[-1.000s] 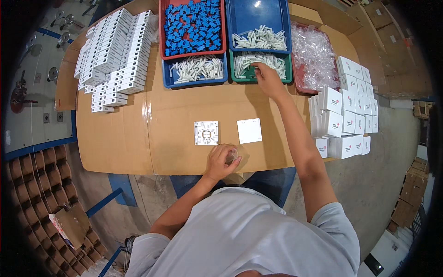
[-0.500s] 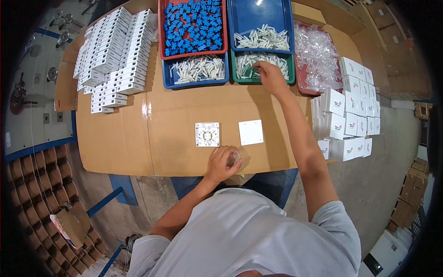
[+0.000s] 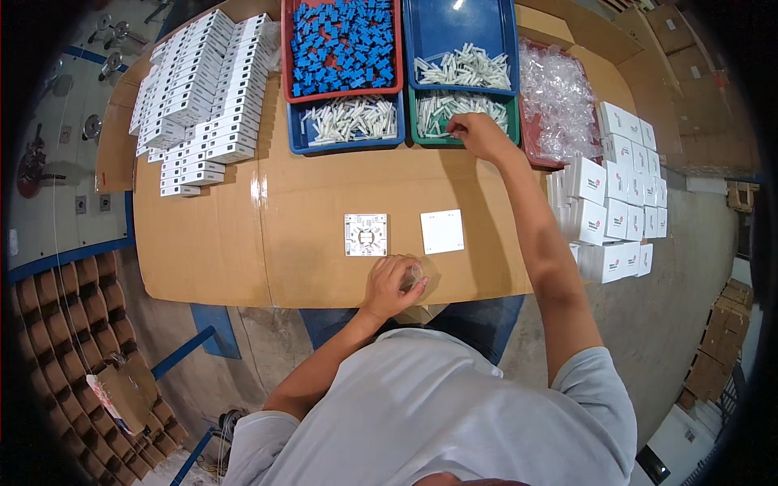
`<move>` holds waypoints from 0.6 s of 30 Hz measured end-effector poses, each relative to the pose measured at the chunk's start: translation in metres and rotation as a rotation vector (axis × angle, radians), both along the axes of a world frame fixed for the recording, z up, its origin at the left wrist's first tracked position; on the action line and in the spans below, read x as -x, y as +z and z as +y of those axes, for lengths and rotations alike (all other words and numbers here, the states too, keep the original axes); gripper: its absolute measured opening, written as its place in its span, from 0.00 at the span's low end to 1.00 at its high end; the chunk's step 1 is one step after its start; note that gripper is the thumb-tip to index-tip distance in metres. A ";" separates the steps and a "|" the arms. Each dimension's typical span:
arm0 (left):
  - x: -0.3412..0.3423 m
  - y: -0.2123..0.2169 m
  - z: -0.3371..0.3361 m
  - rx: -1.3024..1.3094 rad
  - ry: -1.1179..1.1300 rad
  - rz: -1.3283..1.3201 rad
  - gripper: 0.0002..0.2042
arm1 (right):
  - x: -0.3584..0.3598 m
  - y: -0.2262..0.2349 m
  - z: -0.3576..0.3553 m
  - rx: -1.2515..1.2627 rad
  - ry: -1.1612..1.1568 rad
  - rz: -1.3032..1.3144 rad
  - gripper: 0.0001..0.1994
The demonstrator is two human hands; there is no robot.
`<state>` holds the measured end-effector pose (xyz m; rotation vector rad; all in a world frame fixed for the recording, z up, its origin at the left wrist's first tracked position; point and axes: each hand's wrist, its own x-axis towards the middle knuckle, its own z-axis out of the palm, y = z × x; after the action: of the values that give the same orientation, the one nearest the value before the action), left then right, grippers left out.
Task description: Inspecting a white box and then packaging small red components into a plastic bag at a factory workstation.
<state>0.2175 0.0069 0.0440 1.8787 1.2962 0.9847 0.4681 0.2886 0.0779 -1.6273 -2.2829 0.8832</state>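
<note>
Close to the table's front edge, my left hand (image 3: 391,286) curls around a clear plastic bag (image 3: 418,276). My right hand (image 3: 480,134) reaches over a green tray (image 3: 512,134) of thin white packets (image 3: 435,104). Its fingers are pinched together at the tray's near side; what they hold, if anything, is too small to make out. A white square plate with a round, slotted centre (image 3: 366,235) lies just beyond my left hand. To its right rests a plain flat white square plate (image 3: 442,232).
Behind stand a red tray (image 3: 399,49) of blue clips and two blue trays (image 3: 297,146) (image 3: 510,32) of white packets. At right, a red tray (image 3: 535,154) holds clear bags, near stacked white boxes (image 3: 616,198). More white boxes (image 3: 203,97) are stacked at left.
My right hand has shifted slightly nearer and to the right over the green tray. The left hand keeps its grasp on the plastic bag.
</note>
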 end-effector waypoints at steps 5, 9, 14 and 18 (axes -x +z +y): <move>0.001 0.000 0.001 0.001 -0.003 0.001 0.15 | 0.001 0.000 0.004 -0.005 0.057 0.004 0.09; 0.002 0.002 0.000 0.012 0.002 0.005 0.16 | 0.007 -0.005 -0.002 -0.128 0.128 -0.084 0.09; 0.001 -0.002 0.000 -0.018 0.011 -0.003 0.16 | 0.009 -0.009 -0.015 -0.303 -0.011 0.112 0.07; 0.002 -0.002 0.000 -0.082 0.022 0.002 0.16 | 0.010 -0.020 -0.016 -0.296 -0.165 0.360 0.07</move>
<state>0.2159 0.0070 0.0415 1.9309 1.2976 1.0627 0.4579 0.2727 0.0581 -1.3767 -1.8994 0.6938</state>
